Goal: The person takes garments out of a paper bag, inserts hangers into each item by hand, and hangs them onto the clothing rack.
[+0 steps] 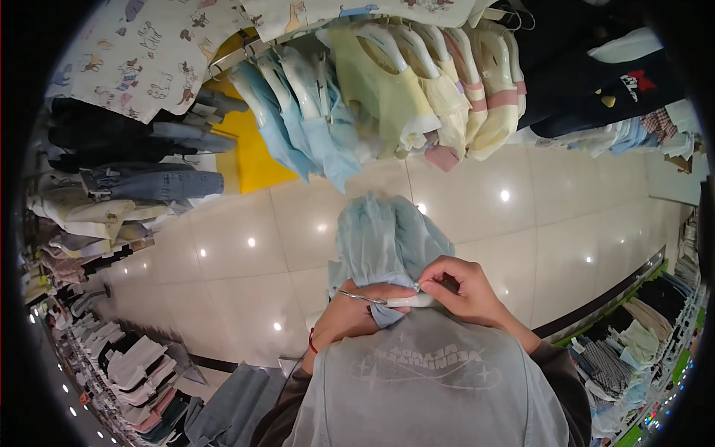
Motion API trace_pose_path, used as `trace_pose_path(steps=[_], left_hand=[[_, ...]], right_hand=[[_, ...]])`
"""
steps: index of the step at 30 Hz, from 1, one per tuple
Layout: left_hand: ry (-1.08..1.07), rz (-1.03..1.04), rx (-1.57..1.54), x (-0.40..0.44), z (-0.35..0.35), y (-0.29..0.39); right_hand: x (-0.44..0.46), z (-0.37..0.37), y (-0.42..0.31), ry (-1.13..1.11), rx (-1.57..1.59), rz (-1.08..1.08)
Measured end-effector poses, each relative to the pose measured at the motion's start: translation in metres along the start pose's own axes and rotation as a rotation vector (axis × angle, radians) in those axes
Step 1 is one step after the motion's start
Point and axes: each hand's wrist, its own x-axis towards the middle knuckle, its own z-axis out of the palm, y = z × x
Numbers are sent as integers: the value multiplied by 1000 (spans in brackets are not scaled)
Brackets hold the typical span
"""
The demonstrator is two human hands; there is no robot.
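Observation:
A light blue dress (pixel 387 238) with gathered, sheer fabric hangs down in front of my body on a white hanger (pixel 418 301) with a metal hook. My left hand (pixel 351 313) is closed around the hanger and the bunched top of the dress, the hook lying across its fingers. With thumb and forefinger pressed together, my right hand (pixel 465 289) pinches the edge of the dress beside the hanger's right arm. Part of the hanger is hidden under the cloth and my left fingers.
Ahead, a rack carries light blue dresses (pixel 305 97) and pale yellow tops (pixel 383 86) on white hangers. Jeans (pixel 156 182) and other clothes hang at the left. Folded garments (pixel 134 372) lie at lower left, more clothing (pixel 611 365) at lower right. Tiled floor (pixel 491 216) lies between.

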Motion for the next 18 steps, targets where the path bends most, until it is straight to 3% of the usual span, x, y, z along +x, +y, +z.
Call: trace_pose_path(steps=[9,18], left_hand=[[33,-9,98,-1,11,16],[68,33,145,4,17,17]], right_hand=[[-6,-10,-8,-30,54,-1],[-7,-15,-7,77,-177,-276]])
